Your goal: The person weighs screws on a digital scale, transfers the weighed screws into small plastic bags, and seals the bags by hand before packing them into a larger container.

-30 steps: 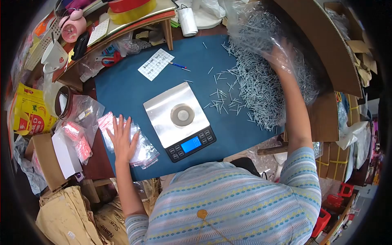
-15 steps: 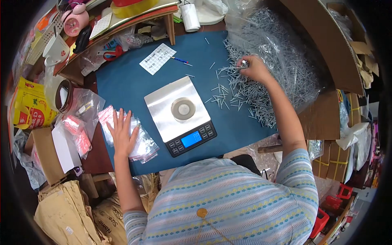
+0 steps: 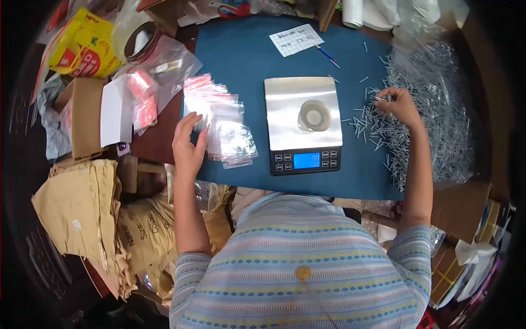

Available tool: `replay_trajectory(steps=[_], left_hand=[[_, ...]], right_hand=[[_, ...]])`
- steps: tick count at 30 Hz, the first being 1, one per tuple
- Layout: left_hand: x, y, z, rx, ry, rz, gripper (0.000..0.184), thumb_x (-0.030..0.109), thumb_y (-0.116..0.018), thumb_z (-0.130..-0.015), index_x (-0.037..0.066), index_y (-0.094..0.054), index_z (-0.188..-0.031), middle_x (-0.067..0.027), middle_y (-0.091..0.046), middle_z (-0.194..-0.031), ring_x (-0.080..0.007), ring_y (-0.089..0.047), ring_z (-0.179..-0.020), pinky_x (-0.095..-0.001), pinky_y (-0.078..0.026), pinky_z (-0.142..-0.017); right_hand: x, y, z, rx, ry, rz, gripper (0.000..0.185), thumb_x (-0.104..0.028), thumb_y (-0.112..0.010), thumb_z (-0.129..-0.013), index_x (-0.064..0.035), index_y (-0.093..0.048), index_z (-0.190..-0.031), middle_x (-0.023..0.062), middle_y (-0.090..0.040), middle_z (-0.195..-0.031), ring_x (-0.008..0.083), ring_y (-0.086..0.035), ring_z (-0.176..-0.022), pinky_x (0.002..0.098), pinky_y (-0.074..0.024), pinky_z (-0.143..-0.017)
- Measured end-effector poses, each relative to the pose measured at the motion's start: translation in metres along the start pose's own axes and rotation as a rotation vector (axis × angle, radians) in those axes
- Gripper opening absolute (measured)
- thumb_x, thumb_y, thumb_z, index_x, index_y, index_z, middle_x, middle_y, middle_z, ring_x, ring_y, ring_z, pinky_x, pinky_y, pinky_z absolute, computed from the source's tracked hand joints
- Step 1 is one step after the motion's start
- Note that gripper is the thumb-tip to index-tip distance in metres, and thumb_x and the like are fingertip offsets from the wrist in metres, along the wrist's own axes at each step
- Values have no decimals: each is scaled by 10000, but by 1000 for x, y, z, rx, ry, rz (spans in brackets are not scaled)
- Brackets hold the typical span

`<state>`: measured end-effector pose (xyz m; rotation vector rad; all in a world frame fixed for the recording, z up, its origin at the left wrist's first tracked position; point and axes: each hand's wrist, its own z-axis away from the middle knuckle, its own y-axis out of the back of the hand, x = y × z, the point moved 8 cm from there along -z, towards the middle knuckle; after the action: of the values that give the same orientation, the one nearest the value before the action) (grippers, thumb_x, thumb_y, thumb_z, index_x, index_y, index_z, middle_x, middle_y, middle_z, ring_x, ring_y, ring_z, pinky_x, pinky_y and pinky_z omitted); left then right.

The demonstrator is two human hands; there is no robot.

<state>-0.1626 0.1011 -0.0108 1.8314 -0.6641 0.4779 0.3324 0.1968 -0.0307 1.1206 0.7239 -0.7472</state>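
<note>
By the right edge of the blue desk [image 3: 235, 60], our right hand [image 3: 397, 107], seemingly clamped on slender silver metal fasteners [image 3: 402, 140], should pinch lightly; our left hand [image 3: 188, 141], fingers apart, adjoins clear plastic bags [image 3: 227, 126].

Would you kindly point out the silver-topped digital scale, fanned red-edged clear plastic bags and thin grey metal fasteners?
Silver-topped digital scale [image 3: 301, 141], head view: bare metal plate.
Fanned red-edged clear plastic bags [image 3: 226, 123], head view: middle of fan.
Thin grey metal fasteners [image 3: 395, 134], head view: left side of heap.

Blue-covered table [image 3: 241, 55], reddish-brown wood [image 3: 156, 148] at left, wooden leg [image 3: 327, 13] behind
</note>
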Motion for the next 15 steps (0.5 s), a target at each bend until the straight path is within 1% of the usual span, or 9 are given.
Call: replay_trajectory(steps=[2, 5, 6, 9, 11, 13, 14, 15], left_hand=[[6, 5, 6, -4, 45, 16, 249, 55, -661, -808, 9, -635, -1051, -152, -617, -1124, -286, -588, -1057, -356, -440, -932], [14, 0, 17, -68, 67, 18, 261, 51, -664, -791, 19, -640, -1049, -159, -608, -1132, -314, -588, -1041, -369, -457, -903], [21, -2, 20, -61, 61, 53, 261, 39, -679, -771, 22, -647, -1030, -150, -613, -1119, -311, -590, -1027, -369, -461, -891], [34, -12, 26, -93, 24, 65, 267, 31, -694, -758, 22, -649, -1022, -141, -619, -1110, -308, -590, -1024, -367, -464, -883], [42, -17, 29, -103, 9, 72, 265, 24, -699, -754, 23, -651, -1015, -139, -622, -1104, -310, -589, -1011, -366, -468, -867], [45, -21, 31, -117, -1, 84, 265, 22, -699, -752, 21, -651, -1013, -141, -621, -1105, -314, -589, -1005, -369, -470, -858], [46, -21, 32, -125, 17, 90, 257, 28, -700, -752, 22, -654, -1004, -140, -621, -1105, -314, -588, -1004, -372, -466, -858], [47, -21, 34, -135, 34, 98, 248, 34, -701, -752, 23, -657, -996, -138, -621, -1106, -315, -587, -1002, -375, -462, -857]], right_hand=[[-28, -12, 1, -56, 47, -67, 149, -43, -743, -747, -3, -684, -878, 28, -650, -684, 75, -605, -578, 203, -456, -512], [-82, -39, 4, -153, 140, 19, 130, -38, -733, -756, 9, -685, -867, 36, -654, -720, 82, -607, -587, 211, -470, -521], [-101, -53, 6, -193, 204, -19, 162, -43, -746, -730, 6, -692, -875, 63, -658, -723, 100, -613, -591, 231, -484, -521], [-126, -94, 0, -297, 320, 106, 210, -74, -764, -693, -16, -703, -885, 77, -665, -745, 111, -629, -635, 263, -512, -571], [-133, -121, 2, -336, 268, 232, 232, -102, -764, -673, -43, -711, -891, 106, -682, -794, 169, -661, -715, 306, -529, -675], [-145, -147, 12, -337, 442, 400, 227, -108, -751, -680, -51, -713, -896, 132, -690, -849, 237, -671, -806, 339, -521, -771], [-142, -154, 14, -376, 415, 392, 228, -100, -743, -690, -53, -709, -911, 158, -686, -887, 289, -662, -860, 357, -516, -798], [-146, -145, 16, -304, 446, 355, 230, -98, -742, -696, -50, -706, -918, 154, -687, -889, 284, -663, -866, 355, -517, -798]])
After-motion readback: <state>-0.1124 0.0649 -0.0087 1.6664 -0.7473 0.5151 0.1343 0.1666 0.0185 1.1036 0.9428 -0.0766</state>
